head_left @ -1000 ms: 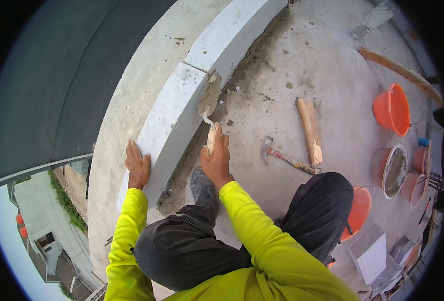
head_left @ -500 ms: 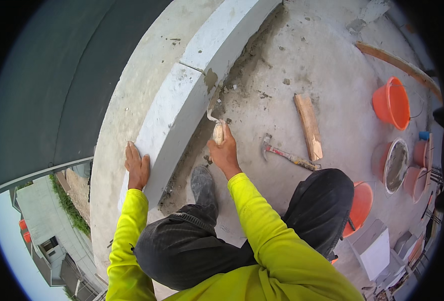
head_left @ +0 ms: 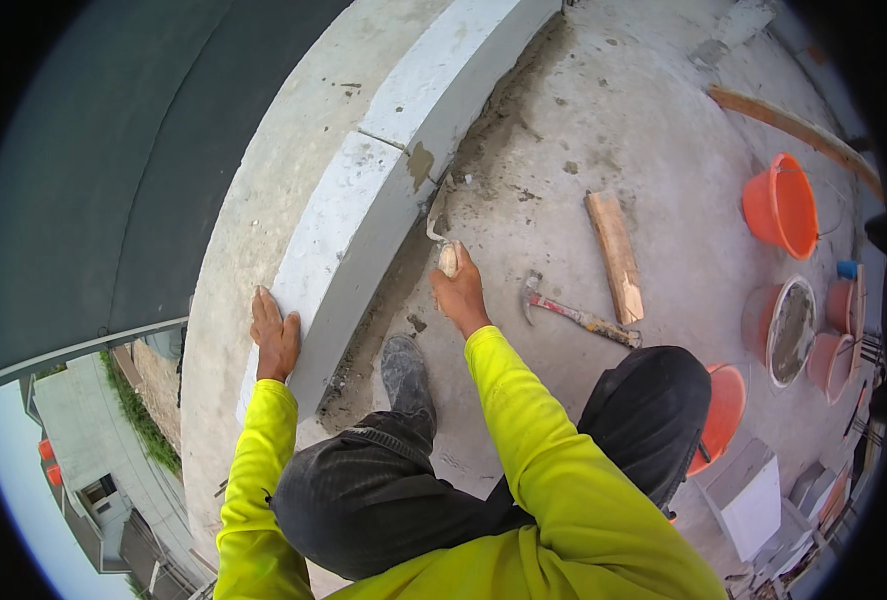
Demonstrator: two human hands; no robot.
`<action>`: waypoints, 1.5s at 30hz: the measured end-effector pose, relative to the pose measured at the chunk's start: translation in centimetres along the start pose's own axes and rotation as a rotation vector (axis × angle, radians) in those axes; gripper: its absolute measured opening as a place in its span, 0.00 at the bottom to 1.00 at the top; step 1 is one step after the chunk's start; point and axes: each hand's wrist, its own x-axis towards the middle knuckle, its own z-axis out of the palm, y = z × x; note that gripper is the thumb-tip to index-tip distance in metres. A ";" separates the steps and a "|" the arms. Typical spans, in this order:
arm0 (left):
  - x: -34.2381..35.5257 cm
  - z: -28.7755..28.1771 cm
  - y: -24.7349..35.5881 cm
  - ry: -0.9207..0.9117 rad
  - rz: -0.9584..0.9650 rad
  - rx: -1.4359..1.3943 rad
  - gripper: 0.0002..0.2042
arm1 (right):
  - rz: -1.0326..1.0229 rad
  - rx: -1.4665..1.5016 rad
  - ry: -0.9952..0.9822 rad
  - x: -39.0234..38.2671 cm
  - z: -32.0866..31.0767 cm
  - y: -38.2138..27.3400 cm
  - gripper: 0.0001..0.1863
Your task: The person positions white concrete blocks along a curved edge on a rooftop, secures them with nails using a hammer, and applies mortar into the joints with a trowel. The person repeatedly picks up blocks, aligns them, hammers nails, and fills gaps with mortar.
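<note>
A row of pale grey blocks lies along the concrete ledge, with a joint between two of them. My left hand rests open and flat on the near end of the closer block. In my right hand I grip the handle of a trowel. Its thin blade points away from me, close to the block's lower side face near the joint. A damp mortar patch marks the side face by that joint. Crumbs and smears of mortar lie along the block's foot.
A claw hammer and a wood offcut lie on the floor to the right. Beyond stand an orange bucket and a tub of grey mortar. My boot is beside the block. Left of the ledge hangs dark sheeting.
My right hand has shifted slightly right with the trowel, and the blade has moved up along the block's foot. My left hand stays in place.
</note>
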 end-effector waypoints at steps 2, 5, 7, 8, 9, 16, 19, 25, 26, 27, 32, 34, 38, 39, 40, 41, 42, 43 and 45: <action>0.0 0.1 -0.1 -0.001 -0.004 -0.003 0.38 | -0.099 -0.165 -0.016 -0.7 1.4 -0.2 0.35; 0.3 0.1 0.0 -0.002 -0.007 0.004 0.38 | -0.053 -0.263 -0.110 -4.1 1.1 -2.1 0.36; 0.3 0.2 0.0 0.000 -0.027 0.028 0.38 | 0.059 -0.231 -0.190 -6.9 -1.6 -4.8 0.38; 0.3 0.3 -0.1 0.003 -0.019 0.007 0.38 | 0.124 -0.185 -0.205 -8.3 -3.1 -6.6 0.39; 0.2 0.4 -0.3 0.008 -0.010 0.004 0.38 | 0.229 -0.089 -0.166 -9.9 -4.8 -8.6 0.39; 1.3 1.7 -3.6 0.040 0.068 -0.002 0.37 | -0.436 -0.470 0.390 -18.9 -29.3 -20.8 0.24; 2.7 2.3 -5.8 0.034 0.105 0.049 0.36 | -0.324 -0.664 0.736 -23.7 -42.6 -20.8 0.19; 3.9 1.9 -7.5 -0.058 0.072 0.091 0.36 | 0.287 -1.176 0.883 -24.6 -62.1 -18.1 0.22; 3.9 1.6 -7.3 -0.077 0.035 0.104 0.36 | 0.370 -1.016 0.833 -23.7 -63.9 -17.4 0.23; 4.0 1.1 -6.9 -0.100 0.029 0.119 0.36 | 0.406 -1.091 0.832 -22.5 -65.4 -16.4 0.23; 4.2 -0.7 -5.5 -0.208 -0.094 0.215 0.37 | 0.404 -1.236 0.860 -15.5 -69.6 -12.2 0.21; 4.5 -1.0 -5.9 -0.229 -0.116 0.216 0.37 | 0.392 -1.054 0.775 -13.8 -70.0 -11.6 0.23; 5.1 -0.9 -7.5 -0.221 -0.069 0.232 0.36 | 0.281 -0.735 0.817 -13.8 -69.2 -10.8 0.27; 5.1 -1.0 -7.8 -0.227 -0.076 0.211 0.36 | 0.276 -0.635 0.817 -14.5 -68.9 -10.6 0.28; 5.2 -1.0 -7.8 -0.231 -0.077 0.218 0.36 | 0.241 -0.575 0.829 -15.4 -68.7 -10.3 0.29; 5.2 -1.0 -7.8 -0.224 -0.075 0.229 0.36 | 0.199 -0.545 0.822 -16.5 -68.5 -10.0 0.29; 5.1 -1.0 -7.7 -0.225 -0.086 0.217 0.36 | 0.168 -0.476 0.795 -17.7 -68.5 -9.8 0.29; 5.0 -0.9 -7.4 -0.238 -0.086 0.172 0.36 | 0.120 -0.397 0.762 -18.9 -68.5 -9.8 0.30; 4.8 -0.6 -6.4 -0.210 -0.121 0.181 0.36 | 0.007 -0.437 0.785 -21.2 -67.9 -10.0 0.29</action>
